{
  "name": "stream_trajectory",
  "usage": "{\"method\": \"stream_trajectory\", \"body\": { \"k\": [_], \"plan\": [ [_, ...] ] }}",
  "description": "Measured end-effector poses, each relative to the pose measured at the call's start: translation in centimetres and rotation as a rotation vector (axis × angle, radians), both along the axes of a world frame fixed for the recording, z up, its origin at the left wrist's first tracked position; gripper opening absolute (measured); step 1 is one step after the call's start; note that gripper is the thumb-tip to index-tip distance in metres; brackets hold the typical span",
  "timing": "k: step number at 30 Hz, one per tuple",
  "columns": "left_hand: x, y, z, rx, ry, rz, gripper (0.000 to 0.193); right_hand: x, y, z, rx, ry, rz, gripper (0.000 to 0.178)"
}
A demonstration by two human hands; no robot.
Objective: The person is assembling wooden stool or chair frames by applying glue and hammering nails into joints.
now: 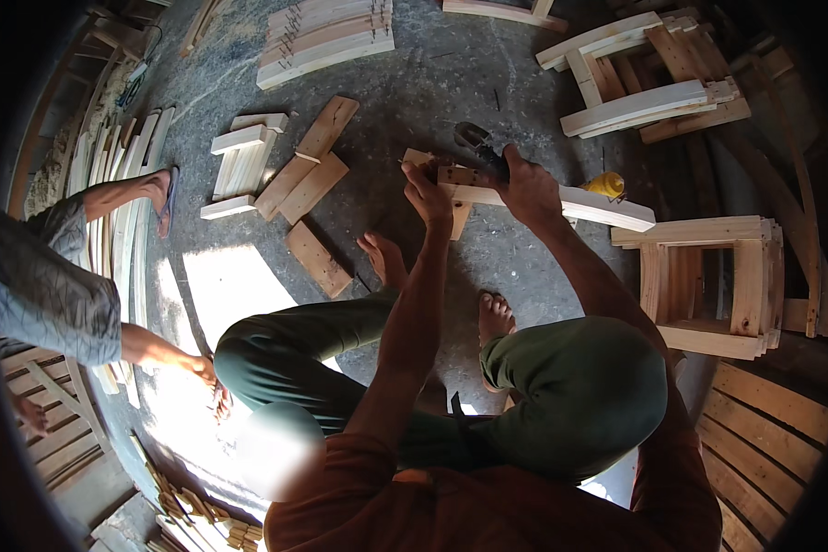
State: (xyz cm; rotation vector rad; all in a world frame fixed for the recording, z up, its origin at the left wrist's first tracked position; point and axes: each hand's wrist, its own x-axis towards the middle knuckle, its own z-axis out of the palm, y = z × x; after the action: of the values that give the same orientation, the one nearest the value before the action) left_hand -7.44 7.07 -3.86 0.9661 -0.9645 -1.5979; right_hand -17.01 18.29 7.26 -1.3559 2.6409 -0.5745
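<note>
In front of my feet, a pale wooden beam [575, 200] runs from between my hands toward the right, one end over a shorter wooden block [460, 221]. My left hand [428, 195] is closed with its fingertips at a short board [417, 158] by the beam's left end; whether a nail is also in them I cannot tell. My right hand [529, 193] is wrapped round the black grip of a hammer-like tool [476, 138], its curved metal head beyond the beam. A yellow bottle-like container [605, 184] lies beside the beam.
Loose boards [308, 166] lie ahead on the left. Farther off sits a row of boards [327, 41] with nails sticking up. Wooden frames [708, 285] are stacked on the right. At the left, another person's arm [170, 351] and foot [168, 198] are near.
</note>
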Motion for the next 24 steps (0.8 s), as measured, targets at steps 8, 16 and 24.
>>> {"method": "stream_trajectory", "body": {
  "k": [8, 16, 24],
  "plan": [
    [-0.7, 0.6, -0.8, 0.004, -0.028, -0.044, 0.075, -1.0, 0.6, 0.2, 0.021, -0.037, -0.044, 0.05],
    [-1.8, 0.8, -1.9, -0.216, -0.289, -0.114, 0.074, -2.7, 1.4, 0.0, 0.16, -0.092, -0.018, 0.06],
    [-2.2, -0.8, -3.0, -0.143, -0.183, -0.292, 0.073, -1.8, 2.2, -0.7, 0.071, -0.031, -0.042, 0.055]
  ]
}}
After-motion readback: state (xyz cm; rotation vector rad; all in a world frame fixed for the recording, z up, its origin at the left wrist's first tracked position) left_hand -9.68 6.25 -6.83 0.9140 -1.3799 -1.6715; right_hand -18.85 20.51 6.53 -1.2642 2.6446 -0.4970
